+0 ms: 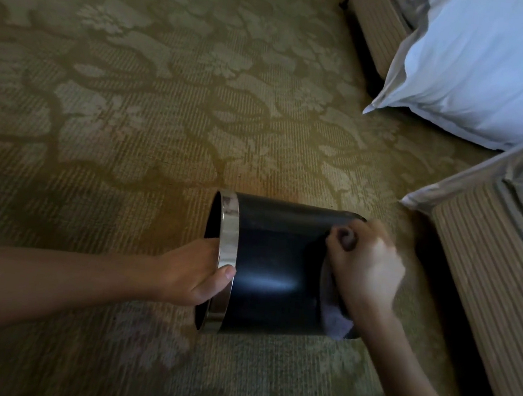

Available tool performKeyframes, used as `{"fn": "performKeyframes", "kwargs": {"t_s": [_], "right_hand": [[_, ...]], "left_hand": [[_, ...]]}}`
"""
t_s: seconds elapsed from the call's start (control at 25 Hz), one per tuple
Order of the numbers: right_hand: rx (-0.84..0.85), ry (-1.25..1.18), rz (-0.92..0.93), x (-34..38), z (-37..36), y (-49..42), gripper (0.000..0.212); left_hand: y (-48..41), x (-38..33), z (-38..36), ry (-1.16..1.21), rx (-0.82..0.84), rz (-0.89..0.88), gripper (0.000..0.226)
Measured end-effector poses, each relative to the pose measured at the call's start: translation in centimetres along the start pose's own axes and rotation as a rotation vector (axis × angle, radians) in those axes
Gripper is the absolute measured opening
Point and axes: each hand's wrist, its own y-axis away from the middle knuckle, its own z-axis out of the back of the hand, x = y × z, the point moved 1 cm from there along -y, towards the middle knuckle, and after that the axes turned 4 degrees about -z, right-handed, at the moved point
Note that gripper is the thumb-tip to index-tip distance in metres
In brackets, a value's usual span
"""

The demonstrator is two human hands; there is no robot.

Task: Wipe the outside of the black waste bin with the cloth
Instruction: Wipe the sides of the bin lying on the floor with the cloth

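A broad stretch of green carpet [101,116] with a pale flower pattern fills the left and upper part of the view, bare floor all round the left forearm, which reaches in from the left edge. The left hand [191,274] grips the mouth of the black waste bin [276,264]: its thumb [226,271] is curled over the outside of the shiny metal band [230,227] that rings the mouth, while the fingers go inside the opening and are hidden there. The bin is turned on its side low over the carpet in the lower middle of the view, mouth to the left and base to the right (whether its underside touches the carpet cannot be told). Its dark wall shows a soft streak of light along the near side. At the base end a grey cloth [334,321] lies against the wall, bunched under the right hand [365,270], whose fingers are curled tight round the cloth and press it onto the bin; the hand is blurred, so the single fingertips are hard to make out. Just right of the bin's base a dark gap runs along the striped side of a bed base [488,270], which slants down toward the lower right corner and closes that side in. A white pillow [479,75] lies at the upper right, one corner down on the carpet, well apart from the bin.
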Motion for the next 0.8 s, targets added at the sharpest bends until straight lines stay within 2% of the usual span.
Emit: {"fn": "performKeyframes", "kwargs": {"t_s": [0.12, 0.2, 0.24, 0.32, 0.44, 0.52, 0.64, 0.72, 0.8], "right_hand": [[0.083, -0.098, 0.307, 8.5, -1.9, 3.5, 0.013], [0.088, -0.124, 0.506, 11.4, -2.8, 4.9, 0.013], [0.095, -0.128, 0.515, 11.0, -2.9, 4.4, 0.014], [0.046, -0.068, 0.333, 7.0, -2.3, 2.6, 0.017], [0.021, 0.065, -0.022, -1.7, -0.4, -1.0, 0.021], [0.048, 0.067, -0.131, -4.1, 0.9, -1.9, 0.021], [0.053, 0.071, -0.11, -2.0, 1.0, -0.9, 0.018], [0.091, 0.05, 0.041, 2.4, 0.0, 0.4, 0.018], [0.144, 0.011, 0.253, 7.2, -1.4, 1.7, 0.017]], "left_hand": [[-0.2, -0.5, -0.3, 0.093, 0.009, -0.049, 0.051], [-0.1, -0.9, -0.4, 0.179, 0.035, -0.048, 0.049], [-0.1, -1.0, -0.3, 0.203, 0.008, -0.044, 0.047], [0.2, -0.9, -0.4, 0.227, -0.044, -0.068, 0.046], [-0.5, -0.9, -0.1, 0.175, 0.047, -0.051, 0.019], [-0.6, -0.8, -0.4, 0.162, 0.078, -0.094, 0.014], [-0.5, -0.5, -0.6, 0.142, 0.083, -0.158, 0.021], [-0.4, -0.7, -0.7, 0.135, 0.111, -0.166, 0.025], [0.0, -0.2, -1.4, 0.133, 0.071, -0.174, 0.034]]}}
